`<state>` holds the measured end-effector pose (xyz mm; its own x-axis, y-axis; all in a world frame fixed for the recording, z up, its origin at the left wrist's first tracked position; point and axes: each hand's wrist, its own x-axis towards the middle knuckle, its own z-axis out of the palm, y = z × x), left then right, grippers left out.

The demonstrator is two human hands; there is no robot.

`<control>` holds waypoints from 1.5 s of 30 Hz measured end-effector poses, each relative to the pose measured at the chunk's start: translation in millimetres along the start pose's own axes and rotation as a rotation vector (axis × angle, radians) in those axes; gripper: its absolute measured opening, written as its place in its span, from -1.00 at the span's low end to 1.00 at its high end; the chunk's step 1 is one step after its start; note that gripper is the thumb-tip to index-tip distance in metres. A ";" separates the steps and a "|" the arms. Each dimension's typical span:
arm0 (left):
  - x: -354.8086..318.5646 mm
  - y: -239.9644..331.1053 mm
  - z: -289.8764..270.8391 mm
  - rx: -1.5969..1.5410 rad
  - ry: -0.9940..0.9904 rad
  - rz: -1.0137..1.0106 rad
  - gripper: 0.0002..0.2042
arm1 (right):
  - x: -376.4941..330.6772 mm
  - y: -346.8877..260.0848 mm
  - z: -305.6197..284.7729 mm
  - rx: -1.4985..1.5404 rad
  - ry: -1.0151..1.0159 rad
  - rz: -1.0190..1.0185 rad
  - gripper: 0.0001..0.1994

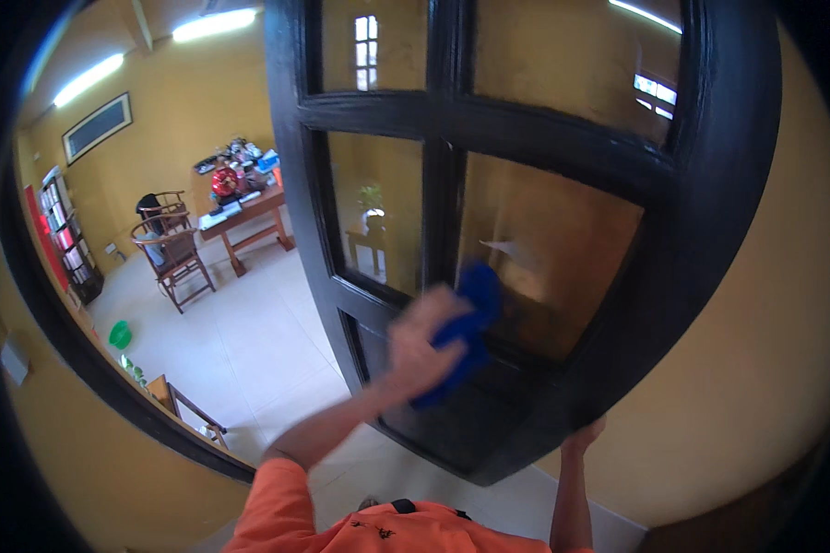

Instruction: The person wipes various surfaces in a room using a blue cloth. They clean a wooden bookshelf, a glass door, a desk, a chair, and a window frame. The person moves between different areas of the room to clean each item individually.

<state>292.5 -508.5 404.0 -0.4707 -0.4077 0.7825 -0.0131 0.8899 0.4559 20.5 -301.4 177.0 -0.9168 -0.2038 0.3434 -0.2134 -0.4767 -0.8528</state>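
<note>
Two bare hands at a dark, glazed wooden door [733, 175], worker in an orange shirt [277, 502]. Left hand [424, 341] has a blue cloth [475, 313], bunched, up against the door around the bottom of the large lower glass pane [563, 240] and the rail beneath it. Fingers curled in round the cloth, not spread; hand and cloth both blurred, so exact grip and contact line can't be told. Right hand [586, 433] low at the door's right-hand edge; fingers mostly hidden, can't tell how far closed, though it looks like it's steadying the door.

Step in hand, my read: wiping the door, lower pane or the wood just below. Next move likely calls for flattening the cloth on the surface and working it into the pane's corners and along the rail, right hand bracing so the door doesn't swing. A loose fold could slip out of the fingers or skip the edges.

From here, behind the door to the left: cluttered bench [266, 205], wooden armchair [173, 258] next to it, bookshelf [69, 235] by the wall, green basin [120, 335] on the tiled floor [258, 323].
</note>
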 end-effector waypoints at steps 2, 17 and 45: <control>62.6 -26.3 -64.8 0.197 0.358 0.154 -0.59 | -4.0 -15.5 10.9 0.195 -0.063 0.045 -0.49; 239.7 -47.7 -201.3 0.614 0.383 -0.087 -0.62 | -11.7 5.4 3.5 0.359 0.052 0.122 -0.47; 37.3 14.8 10.1 -0.072 0.174 0.535 -0.55 | -56.1 12.6 80.9 -0.361 -0.362 0.279 -0.59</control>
<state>265.9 -508.4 435.6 -0.2432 0.0634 0.9679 0.2503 0.9682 -0.0005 96.5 -365.1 178.9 -0.7948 -0.5893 0.1448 -0.1397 -0.0545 -0.9887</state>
